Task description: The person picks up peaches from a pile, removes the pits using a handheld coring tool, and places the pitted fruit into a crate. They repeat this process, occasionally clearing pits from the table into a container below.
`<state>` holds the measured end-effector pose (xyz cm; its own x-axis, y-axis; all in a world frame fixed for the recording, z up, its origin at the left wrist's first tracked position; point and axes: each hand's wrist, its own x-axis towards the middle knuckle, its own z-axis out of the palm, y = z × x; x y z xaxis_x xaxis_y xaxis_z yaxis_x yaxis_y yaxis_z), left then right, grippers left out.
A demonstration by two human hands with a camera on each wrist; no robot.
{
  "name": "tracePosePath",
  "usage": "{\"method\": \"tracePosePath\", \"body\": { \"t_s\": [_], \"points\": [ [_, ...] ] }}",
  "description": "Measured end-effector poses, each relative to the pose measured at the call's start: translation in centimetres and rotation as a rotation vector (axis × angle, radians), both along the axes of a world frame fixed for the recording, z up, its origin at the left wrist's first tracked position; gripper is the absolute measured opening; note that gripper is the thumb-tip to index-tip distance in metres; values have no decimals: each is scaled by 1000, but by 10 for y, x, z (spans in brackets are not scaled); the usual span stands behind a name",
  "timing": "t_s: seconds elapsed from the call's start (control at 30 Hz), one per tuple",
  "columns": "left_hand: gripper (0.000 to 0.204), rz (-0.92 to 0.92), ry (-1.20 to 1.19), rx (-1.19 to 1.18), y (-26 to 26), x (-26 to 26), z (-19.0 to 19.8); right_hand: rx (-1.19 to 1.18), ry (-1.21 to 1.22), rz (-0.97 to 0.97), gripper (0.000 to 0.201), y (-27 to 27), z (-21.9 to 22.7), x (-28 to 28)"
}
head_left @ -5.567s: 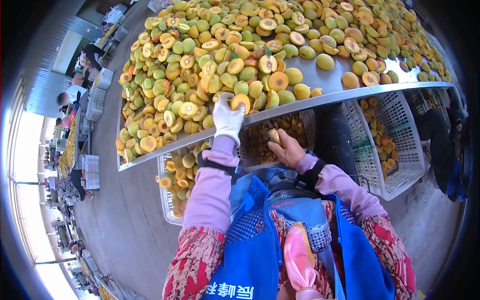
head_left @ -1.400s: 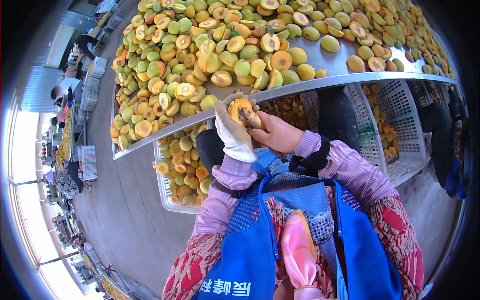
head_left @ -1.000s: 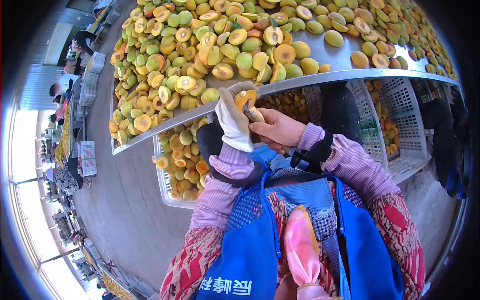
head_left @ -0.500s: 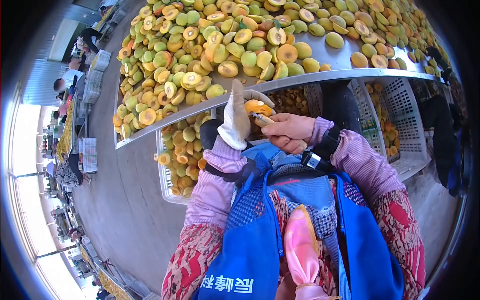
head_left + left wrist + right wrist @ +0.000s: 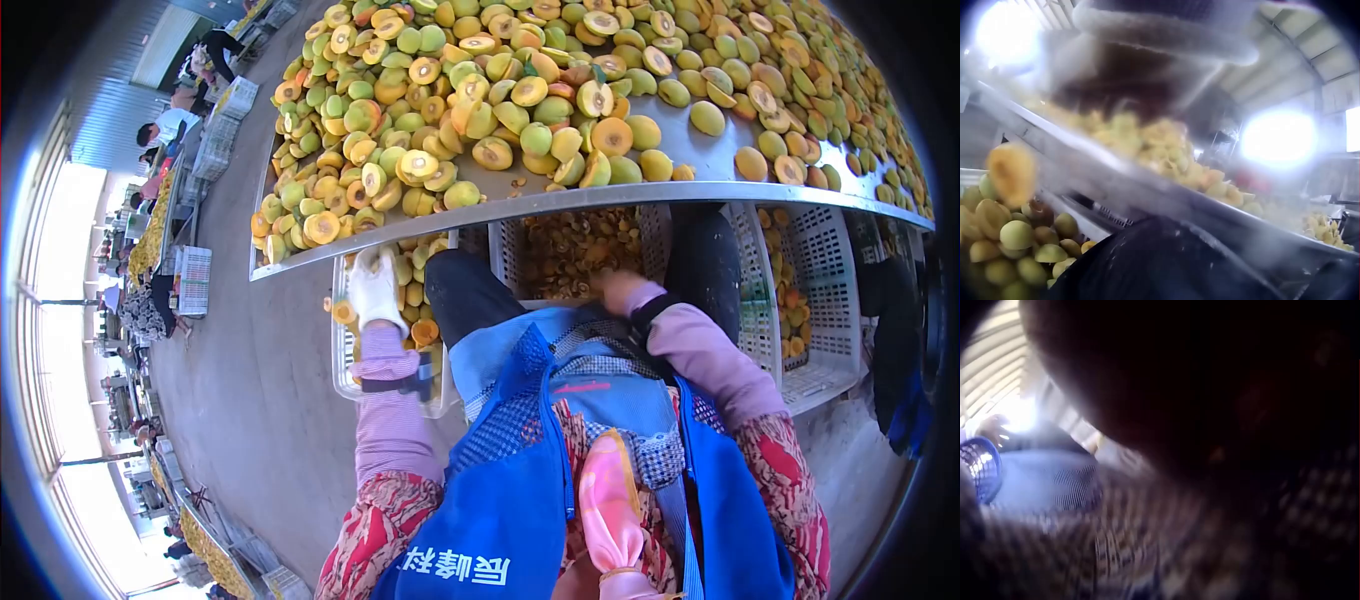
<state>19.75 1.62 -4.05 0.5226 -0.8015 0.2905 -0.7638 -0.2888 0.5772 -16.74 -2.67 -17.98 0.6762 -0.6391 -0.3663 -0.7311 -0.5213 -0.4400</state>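
My left hand (image 5: 376, 290), in a white glove, is over the crate (image 5: 342, 370) of peach halves at the left. In the left wrist view a blurred orange peach half (image 5: 1012, 175) hangs in the air above the heaped halves (image 5: 1016, 235), apart from the hand. My bare right hand (image 5: 622, 291) is blurred by motion at the near side of the crate (image 5: 507, 258) of brown pits and scraps. Its fingers look curled; the wooden-handled pitting tool seen in it half a second ago is lost in the blur. The right wrist view is mostly dark, with checked cloth.
A metal table (image 5: 730, 150) carries a large heap of cut peaches (image 5: 480, 90), its front rim (image 5: 600, 198) just beyond my hands. Dark-clad knees (image 5: 470, 290) stand between the crates. Another white crate (image 5: 830, 320) is at the right. Workers and tables line the far left.
Half a second ago both hands met, the tool in the peach half. The left hand has since moved left over the crate and let the half go. The right has moved slightly right.
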Motion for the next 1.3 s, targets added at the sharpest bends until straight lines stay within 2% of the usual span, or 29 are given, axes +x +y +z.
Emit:
{"method": "tracePosePath", "body": {
  "t_s": [0.03, 0.07, 0.1, 0.17, 0.2, 0.23, 0.3, 0.33, 0.4, 0.43, 0.47, 0.5, 0.53, 0.57, 0.63, 0.7, 0.77, 0.83, 0.87, 0.9, 0.93, 0.97, 1.0, 1.07, 1.17, 1.3],
  "points": [
    [29, 174, -319, 239, 2, -1, 20, 290, 229, -290, 48, 8, 17, 10],
    [32, 146, -239, 226, -4, 8, 26, 330, 139, -367, 52, 4, 2, 15],
    [32, 152, -241, 229, -18, 7, 32, 332, 139, -361, 52, -1, -4, 19],
    [36, -17, -83, 137, -55, -1, 42, 255, -41, -330, 49, -2, -15, 22],
    [38, -2, -105, 158, -74, -15, 47, 163, -117, -136, 43, 2, -20, 21],
    [41, 6, -128, 177, -95, -25, 49, 167, -113, -144, 43, 4, -18, 22],
    [45, -73, -269, 275, -136, -12, 14, 152, -179, -97, 43, 7, -1, 23],
    [47, -33, -301, 276, -145, -19, 7, 150, -171, -109, 43, 6, 7, 22],
    [42, 18, -384, 242, -149, -36, 11, 226, -229, -351, 40, 6, 28, 24],
    [41, 43, -384, 215, -149, -40, 12, 224, -227, -361, 40, 6, 38, 25],
    [41, 37, -384, 213, -147, -37, 11, 272, -331, -396, 37, 3, 50, 25],
    [39, 4, -290, 147, -143, -30, 9, 318, -436, -424, 34, 1, 67, 27],
    [37, -25, -196, 79, -139, -25, 9, 612, -576, -510, 31, 0, 102, 29],
    [37, -22, -198, 72, -131, -27, 13, 606, -579, -505, 31, -2, 124, 34],
    [30, -200, 588, -69, -102, -35, 22, 743, -755, -520, 28, 0, 156, 44],
    [27, -488, -73, -121, -66, -54, 31, 778, -839, -482, 29, 6, 180, 55],
    [32, -390, 1678, -346, -54, -94, 40, 814, -918, -444, 29, 12, 197, 62],
    [35, -401, 1764, -320, -38, -121, 53, 697, -842, -355, 32, 18, 209, 64],
    [34, -413, 1715, -307, -30, -132, 59, 471, -856, -314, 35, 23, 213, 66],
    [30, -434, 1620, -346, -26, -139, 57, 469, -855, -315, 35, 26, 203, 68],
    [30, -467, 1550, -353, -23, -145, 58, 192, -956, -273, 33, 26, 184, 72],
    [34, -499, 1479, -359, -21, -151, 59, -90, -1044, -226, 30, 27, 183, 75],
    [34, -502, 1480, -359, -20, -156, 59, -93, -1043, -228, 30, 28, 184, 72],
    [49, -428, 1400, -394, -18, -165, 59, 89, -951, -284, 36, 29, 191, 67],
    [53, -328, 1362, -398, -16, -178, 65, 87, -894, -307, 37, 31, 191, 66],
    [62, -332, 1354, -453, -18, -181, 62, 107, -829, -342, 30, 30, 186, 67]
  ]
}}
